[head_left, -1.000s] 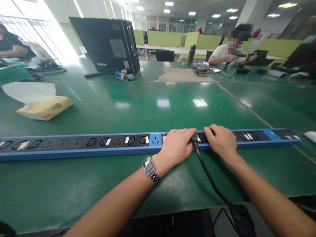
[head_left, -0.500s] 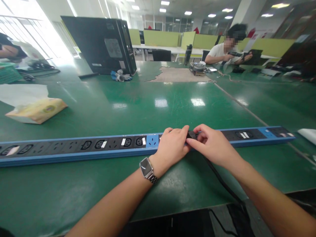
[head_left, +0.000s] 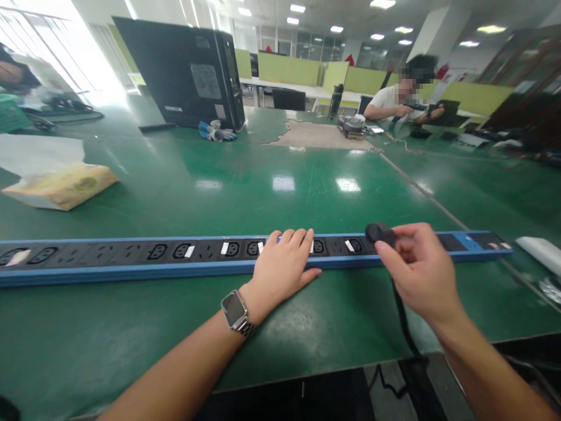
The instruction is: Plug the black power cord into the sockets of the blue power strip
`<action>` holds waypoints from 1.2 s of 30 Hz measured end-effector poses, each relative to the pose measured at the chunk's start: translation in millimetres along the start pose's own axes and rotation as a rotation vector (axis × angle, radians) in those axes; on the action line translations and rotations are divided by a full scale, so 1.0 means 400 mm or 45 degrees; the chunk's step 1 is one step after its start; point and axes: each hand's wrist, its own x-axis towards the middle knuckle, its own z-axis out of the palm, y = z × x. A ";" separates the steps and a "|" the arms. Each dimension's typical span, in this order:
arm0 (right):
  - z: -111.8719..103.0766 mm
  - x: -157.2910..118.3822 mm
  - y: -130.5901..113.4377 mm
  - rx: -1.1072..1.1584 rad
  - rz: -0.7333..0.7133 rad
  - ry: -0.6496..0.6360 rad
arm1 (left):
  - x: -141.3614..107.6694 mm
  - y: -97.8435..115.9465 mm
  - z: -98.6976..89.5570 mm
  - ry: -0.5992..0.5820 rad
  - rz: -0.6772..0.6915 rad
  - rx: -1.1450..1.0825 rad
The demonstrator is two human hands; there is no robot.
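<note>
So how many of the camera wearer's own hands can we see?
2. The left hand lies across the blue power strip; the right hand, farther right, holds a black plug between thumb and fingers. Neither hand is hidden.

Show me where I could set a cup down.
The widest bare patch of table lies between the power strip and the computer case, right of the tissue pack. Another, on the strip's near side, borders the left forearm. Crowded: around the left hand, right hand and plug.
</note>
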 end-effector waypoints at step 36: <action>-0.178 0.116 0.181 -0.947 -0.005 -0.333 | 0.000 0.007 -0.005 0.001 -0.032 0.046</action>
